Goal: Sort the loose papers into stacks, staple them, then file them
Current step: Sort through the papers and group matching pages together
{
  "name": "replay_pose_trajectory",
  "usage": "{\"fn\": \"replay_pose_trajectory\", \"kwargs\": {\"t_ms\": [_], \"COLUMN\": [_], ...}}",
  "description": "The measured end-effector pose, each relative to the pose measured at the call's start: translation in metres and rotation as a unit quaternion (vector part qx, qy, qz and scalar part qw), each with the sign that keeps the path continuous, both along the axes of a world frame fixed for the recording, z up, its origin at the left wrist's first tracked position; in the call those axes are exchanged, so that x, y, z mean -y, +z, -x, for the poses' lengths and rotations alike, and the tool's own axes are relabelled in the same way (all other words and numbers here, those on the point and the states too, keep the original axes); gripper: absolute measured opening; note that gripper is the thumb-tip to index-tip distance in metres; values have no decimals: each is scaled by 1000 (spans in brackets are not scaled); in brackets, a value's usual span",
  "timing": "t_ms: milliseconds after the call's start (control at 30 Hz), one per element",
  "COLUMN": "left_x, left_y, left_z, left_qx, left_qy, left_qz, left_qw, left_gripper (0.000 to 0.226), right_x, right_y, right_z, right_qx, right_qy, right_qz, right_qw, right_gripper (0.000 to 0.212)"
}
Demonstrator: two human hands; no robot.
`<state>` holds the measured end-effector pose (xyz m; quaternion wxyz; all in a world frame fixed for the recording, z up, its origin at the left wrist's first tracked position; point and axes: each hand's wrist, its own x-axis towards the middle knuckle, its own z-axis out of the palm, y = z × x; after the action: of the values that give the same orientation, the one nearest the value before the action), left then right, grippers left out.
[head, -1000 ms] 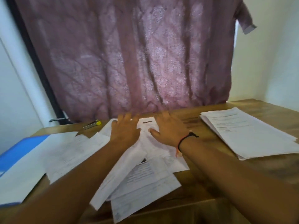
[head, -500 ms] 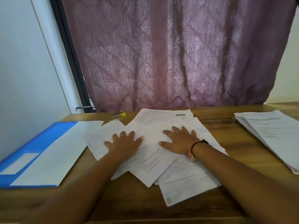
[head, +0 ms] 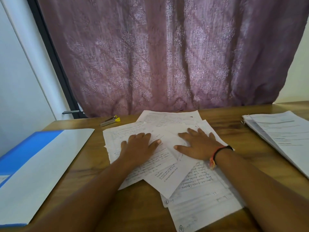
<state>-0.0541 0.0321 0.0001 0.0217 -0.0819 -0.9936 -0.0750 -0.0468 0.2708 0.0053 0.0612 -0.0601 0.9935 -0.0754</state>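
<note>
A mauve curtain [head: 167, 56] with a pale woven motif hangs behind the wooden worktop [head: 133, 206] — daylight glows through it. A black window frame [head: 55, 61] (handle near its foot) borders white wall [head: 16, 81] at left.

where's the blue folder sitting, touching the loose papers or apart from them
Apart. The head view shows a strip of bare table between the blue folder and the loose papers.

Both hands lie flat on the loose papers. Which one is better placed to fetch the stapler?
Left, probably. The left hand rests on the left side of the loose papers, and the stapler lies just beyond it. The right hand would have to cross over the left arm.
</note>
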Motion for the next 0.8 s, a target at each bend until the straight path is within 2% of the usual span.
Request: {"fn": "replay_pose_trajectory", "kwargs": {"t_ms": [100,167,233,267,333,367,500,633,700,800], "left_x": [3,12,26,34,46,49,41,40,42,41], "left_y": [1,4,2,-1,-8,-10,-4,-2,-3,-5], "left_z": [0,1,10,13,19,21,14,13,15,17], "left_qx": [-27,-47,-63,-61,-39,-22,8,13,14,16], "left_qy": [-25,8,60,80,104,112,110,93,84,71], "left_qz": [-12,-15,-10,-14,-18,-17,-6,-3,-1,5], "left_qw": [999,999,996,995,994,993,994,996,996,997], "left_gripper": [68,72,87,102,128,129,86,78,77,76], "right_x": [-2,-2,1,4,12,16,22,18,17,19], "right_y": [1,3,4,5,8,9,15,21,23,20], "right_z": [-1,-3,-9,-13,-19,-21,-28,-35,-36,-37], "right_qx": [-8,-36,-65,-64,-29,-11,-1,23,5,37], "right_qy": [-6,-5,8,17,38,47,51,67,62,102], "right_qz": [-13,-29,-29,-19,-4,3,51,81,97,82], "right_qw": [1000,999,997,998,999,999,997,994,993,991], "right_gripper": [76,72,64,62,65,66,71,75,86,69]}}
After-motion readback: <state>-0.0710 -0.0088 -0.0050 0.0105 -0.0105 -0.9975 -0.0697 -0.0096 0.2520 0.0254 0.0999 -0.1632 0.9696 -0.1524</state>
